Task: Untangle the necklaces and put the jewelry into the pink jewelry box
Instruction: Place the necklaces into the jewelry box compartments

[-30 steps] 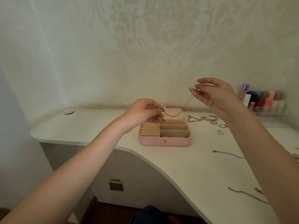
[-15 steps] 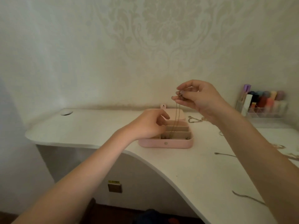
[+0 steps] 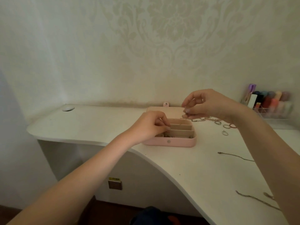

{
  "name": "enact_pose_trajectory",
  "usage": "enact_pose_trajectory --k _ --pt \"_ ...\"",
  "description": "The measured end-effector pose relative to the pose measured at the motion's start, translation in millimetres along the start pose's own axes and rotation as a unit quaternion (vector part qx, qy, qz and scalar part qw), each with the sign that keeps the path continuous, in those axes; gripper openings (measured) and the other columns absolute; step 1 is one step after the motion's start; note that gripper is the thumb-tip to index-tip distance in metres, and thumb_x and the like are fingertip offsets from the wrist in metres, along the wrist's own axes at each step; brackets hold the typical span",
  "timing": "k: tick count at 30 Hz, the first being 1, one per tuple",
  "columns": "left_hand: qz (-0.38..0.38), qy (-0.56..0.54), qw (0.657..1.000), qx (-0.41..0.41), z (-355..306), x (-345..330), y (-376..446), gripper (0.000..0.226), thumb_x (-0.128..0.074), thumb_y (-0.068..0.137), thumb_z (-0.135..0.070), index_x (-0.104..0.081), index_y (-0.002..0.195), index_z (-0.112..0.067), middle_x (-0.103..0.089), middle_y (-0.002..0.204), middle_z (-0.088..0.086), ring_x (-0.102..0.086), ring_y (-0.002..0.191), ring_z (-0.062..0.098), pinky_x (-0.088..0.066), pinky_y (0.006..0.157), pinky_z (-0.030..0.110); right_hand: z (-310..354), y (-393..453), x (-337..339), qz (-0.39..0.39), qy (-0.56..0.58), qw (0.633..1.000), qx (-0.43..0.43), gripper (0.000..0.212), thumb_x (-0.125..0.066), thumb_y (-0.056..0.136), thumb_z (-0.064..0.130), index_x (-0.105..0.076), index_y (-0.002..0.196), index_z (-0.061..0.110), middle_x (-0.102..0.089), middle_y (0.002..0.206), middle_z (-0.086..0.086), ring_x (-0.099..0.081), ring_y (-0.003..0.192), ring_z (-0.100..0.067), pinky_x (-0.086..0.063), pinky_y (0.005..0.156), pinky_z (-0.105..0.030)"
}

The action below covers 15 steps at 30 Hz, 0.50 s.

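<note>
Hovering over the open pink jewelry box (image 3: pixel 170 142) on the white desk (image 3: pixel 100 125), the left hand (image 3: pixel 149 125) is curling its fingers above the box's left side, fingertips pinched together over the front compartment; whether they are gripping anything is too small to tell. Just behind the box's right rear corner, the right hand (image 3: pixel 209 104) is pinching a thin necklace chain (image 3: pixel 185 114) between thumb and forefinger, the strand dangling toward the back of the box. Small pieces of jewelry are lying in the box's front compartment. To the right of the box, rings (image 3: pixel 225 127) and a beaded bracelet (image 3: pixel 199 119) are lying on the desk, with two loose chains (image 3: pixel 235 156) nearer the camera. Farther right of the box, a clear organizer (image 3: pixel 274 111) is holding coloured cosmetics.
</note>
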State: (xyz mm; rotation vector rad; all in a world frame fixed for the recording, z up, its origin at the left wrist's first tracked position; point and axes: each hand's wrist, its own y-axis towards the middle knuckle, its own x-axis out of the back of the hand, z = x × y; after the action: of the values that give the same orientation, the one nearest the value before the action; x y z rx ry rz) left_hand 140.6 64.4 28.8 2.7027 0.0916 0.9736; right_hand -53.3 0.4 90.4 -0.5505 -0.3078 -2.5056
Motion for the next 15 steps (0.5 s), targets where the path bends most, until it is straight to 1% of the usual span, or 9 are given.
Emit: enact_pose_trajectory --k 1,3,4,6,8,9,11,13,15 --pt "0.001 0.007 1.0 -0.005 -0.3 -1.0 -0.9 0.012 -0.068 0.082 -0.011 -0.063 0.075 -0.018 -0.07 0.07 0.001 -0.054 0.056 0.002 -0.039 0.057 0.013 -0.8 -1.2 -0.6 0.026 -0.024 0.999 -0.011 0.015 -0.065 0.081 -0.008 -0.066 0.092 0.002 -0.068 0.082 -0.014 -0.071 0.076 -0.019 -0.059 0.075 -0.027" --pt "0.002 0.034 0.999 -0.017 -1.4 -3.3 -1.4 0.012 -0.067 0.082 -0.01 -0.064 0.075 -0.019 -0.07 0.072 0.0 -0.054 0.058 0.002 -0.038 0.056 0.009 -3.0 -1.1 -4.3 0.054 -0.073 0.996 -0.023 0.015 -0.065 0.081 -0.008 -0.067 0.093 0.002 -0.069 0.083 -0.013 -0.069 0.077 -0.02 -0.059 0.076 -0.028" --pt "0.002 0.06 0.998 -0.023 -2.2 -4.5 -1.4 0.011 -0.066 0.082 -0.009 -0.065 0.076 -0.018 -0.069 0.074 -0.001 -0.056 0.061 0.003 -0.037 0.055 0.006 -4.6 0.3 -6.8 0.063 -0.098 0.993 -0.025 0.015 -0.065 0.081 -0.008 -0.067 0.092 0.003 -0.068 0.083 -0.012 -0.069 0.076 -0.02 -0.059 0.076 -0.028" --pt "0.0 0.113 0.993 -0.033 -2.7 -7.4 -1.0 0.01 -0.064 0.081 -0.008 -0.068 0.079 -0.018 -0.068 0.078 -0.002 -0.06 0.072 0.006 -0.039 0.061 0.005 -7.0 2.4 -12.1 0.088 -0.142 0.985 -0.033 0.017 -0.065 0.08 -0.007 -0.068 0.088 0.007 -0.068 0.082 -0.008 -0.068 0.076 -0.018 -0.058 0.076 -0.027" --pt "0.004 0.134 0.99 -0.036 -2.2 -9.6 -1.2 0.011 -0.064 0.08 -0.009 -0.069 0.079 -0.018 -0.068 0.08 -0.002 -0.062 0.078 0.01 -0.039 0.063 0.007 -8.6 3.8 -16.0 0.111 -0.19 0.975 -0.041 0.023 -0.064 0.08 -0.008 -0.067 0.083 0.014 -0.068 0.079 -0.002 -0.066 0.074 -0.012 -0.056 0.071 -0.021" --pt "0.007 0.139 0.99 -0.038 -1.5 -10.3 -0.9 0.01 -0.064 0.08 -0.01 -0.069 0.08 -0.018 -0.068 0.08 -0.002 -0.063 0.079 0.011 -0.04 0.063 0.009 -8.8 4.0 -17.2 0.118 -0.218 0.968 -0.044 0.026 -0.063 0.08 -0.008 -0.067 0.082 0.017 -0.068 0.079 0.0 -0.064 0.073 -0.009 -0.052 0.068 -0.018" --pt "0.014 0.148 0.988 -0.039 -0.7 -11.6 -1.3 0.009 -0.064 0.082 -0.012 -0.07 0.085 -0.018 -0.067 0.081 -0.002 -0.062 0.078 0.012 -0.041 0.064 0.011 -9.0 4.1 -19.1 0.13 -0.253 0.957 -0.05 0.031 -0.059 0.079 -0.009 -0.066 0.08 0.021 -0.07 0.082 0.001 -0.062 0.073 -0.008 -0.045 0.068 -0.019" --pt "0.014 0.154 0.987 -0.042 -1.3 -12.0 -1.7 0.01 -0.063 0.084 -0.015 -0.07 0.09 -0.018 -0.066 0.081 -0.004 -0.061 0.078 0.01 -0.042 0.066 0.012 -8.3 3.8 -19.9 0.137 -0.259 0.955 -0.054 0.034 -0.056 0.079 -0.011 -0.066 0.08 0.022 -0.072 0.087 0.0 -0.063 0.076 -0.009 -0.044 0.07 -0.02" --pt "0.014 0.157 0.987 -0.043 -2.8 -12.4 -2.2 0.009 -0.063 0.085 -0.016 -0.069 0.09 -0.019 -0.066 0.082 -0.003 -0.061 0.08 0.012 -0.044 0.07 0.018 -5.8 1.9 -18.5 0.135 -0.266 0.953 -0.053 0.035 -0.056 0.079 -0.011 -0.066 0.081 0.022 -0.072 0.088 -0.001 -0.062 0.077 -0.008 -0.044 0.071 -0.02"
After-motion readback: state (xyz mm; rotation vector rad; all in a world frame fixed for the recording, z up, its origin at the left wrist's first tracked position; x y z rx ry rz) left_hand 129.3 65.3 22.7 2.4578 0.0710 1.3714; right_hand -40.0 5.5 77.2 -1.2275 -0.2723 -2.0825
